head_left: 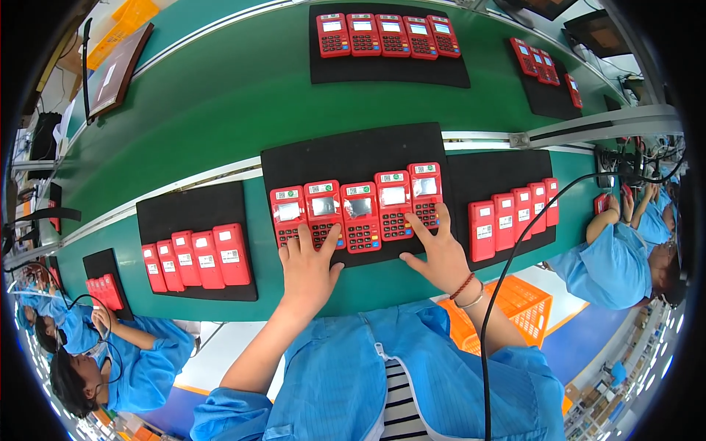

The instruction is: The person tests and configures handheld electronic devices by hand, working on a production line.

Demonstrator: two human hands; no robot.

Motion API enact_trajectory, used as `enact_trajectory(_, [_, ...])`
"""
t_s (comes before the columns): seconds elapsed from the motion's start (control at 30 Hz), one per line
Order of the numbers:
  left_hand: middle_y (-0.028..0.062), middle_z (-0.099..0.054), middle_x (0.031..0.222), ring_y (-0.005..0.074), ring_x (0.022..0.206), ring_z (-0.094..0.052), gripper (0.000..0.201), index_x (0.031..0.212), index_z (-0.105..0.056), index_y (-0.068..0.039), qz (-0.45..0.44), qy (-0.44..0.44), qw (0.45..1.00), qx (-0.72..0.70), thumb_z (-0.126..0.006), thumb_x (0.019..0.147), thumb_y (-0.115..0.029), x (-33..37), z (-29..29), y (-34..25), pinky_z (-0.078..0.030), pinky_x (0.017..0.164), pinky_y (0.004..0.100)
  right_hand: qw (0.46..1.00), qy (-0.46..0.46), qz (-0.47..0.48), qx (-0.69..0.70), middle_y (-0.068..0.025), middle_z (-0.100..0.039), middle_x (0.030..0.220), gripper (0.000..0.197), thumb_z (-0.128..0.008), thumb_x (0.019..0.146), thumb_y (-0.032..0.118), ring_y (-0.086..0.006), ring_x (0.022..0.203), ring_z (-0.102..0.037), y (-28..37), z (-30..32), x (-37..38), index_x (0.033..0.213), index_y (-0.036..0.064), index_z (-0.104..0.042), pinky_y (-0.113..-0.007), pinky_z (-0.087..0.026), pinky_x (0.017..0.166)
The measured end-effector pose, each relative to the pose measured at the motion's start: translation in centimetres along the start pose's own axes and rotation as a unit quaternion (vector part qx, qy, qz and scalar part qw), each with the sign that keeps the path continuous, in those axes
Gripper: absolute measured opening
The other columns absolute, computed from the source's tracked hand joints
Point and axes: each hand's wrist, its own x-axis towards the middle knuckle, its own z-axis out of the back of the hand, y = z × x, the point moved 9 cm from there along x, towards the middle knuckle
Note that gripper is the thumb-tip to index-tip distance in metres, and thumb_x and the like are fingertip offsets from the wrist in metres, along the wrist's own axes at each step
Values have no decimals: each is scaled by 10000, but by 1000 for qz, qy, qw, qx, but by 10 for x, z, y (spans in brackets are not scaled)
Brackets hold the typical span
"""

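Note:
In front of me a row of several red card payment terminals stands side by side on a black mat (353, 151), screens and keypads facing up. My left hand (307, 273) is open, its fingertips over the keypads of the leftmost terminal (287, 209) and its neighbour (323, 202). With fingers spread, my right hand (439, 253) reaches the keypads of the rightmost terminal (425, 184) and the terminal beside it (394, 192). Whether each fingertip presses a key cannot be told. Between the hands, the middle terminal (359, 213) is untouched. A bracelet (463, 287) circles my right wrist.
Face-down terminals lie on mats at left (195, 259) and right (512, 220). Across the metal rail (478, 140), more terminals (390, 35) rest on a far mat. A black cable (494, 309) hangs beside my right arm. An orange crate (526, 312) sits below. Co-workers sit both sides.

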Motion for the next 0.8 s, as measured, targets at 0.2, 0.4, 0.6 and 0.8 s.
enact_trajectory(0.2, [282, -394, 1321, 398, 1106, -469, 709, 1408, -472, -210, 8, -3, 1000, -8, -774, 769, -262, 0, -1, -1, -370, 910, 482, 1000, 0, -1, -5, -280, -220, 1474, 759, -795, 755, 307, -444, 1063, -613, -1, 0, 0, 1418, 250, -430, -404, -590, 732])
enact_trajectory(0.4, [281, -391, 1319, 397, 1105, -467, 710, 1409, -471, -214, 13, -5, 1000, -9, -774, 769, -262, 0, -2, 0, -366, 903, 484, 1000, -7, 7, -3, -281, -221, 1473, 762, -798, 753, 294, -447, 1060, -613, 0, 1, 0, 1418, 248, -429, -405, -589, 735])
enact_trajectory(0.6, [278, -389, 1320, 398, 1103, -468, 709, 1411, -468, -218, 16, 0, 1000, -10, -772, 772, -264, 0, -1, 0, -367, 902, 480, 1000, -13, 13, 3, -286, -226, 1472, 761, -801, 745, 286, -455, 1066, -606, 0, 2, 0, 1413, 245, -440, -411, -586, 749])
enact_trajectory(0.8, [273, -386, 1324, 397, 1097, -468, 709, 1412, -467, -220, 14, -5, 1000, -8, -771, 773, -263, -1, -1, -1, -368, 905, 475, 1000, -10, 8, 9, -290, -228, 1471, 759, -804, 739, 283, -463, 1088, -593, -1, 1, 0, 1409, 242, -448, -419, -581, 778])
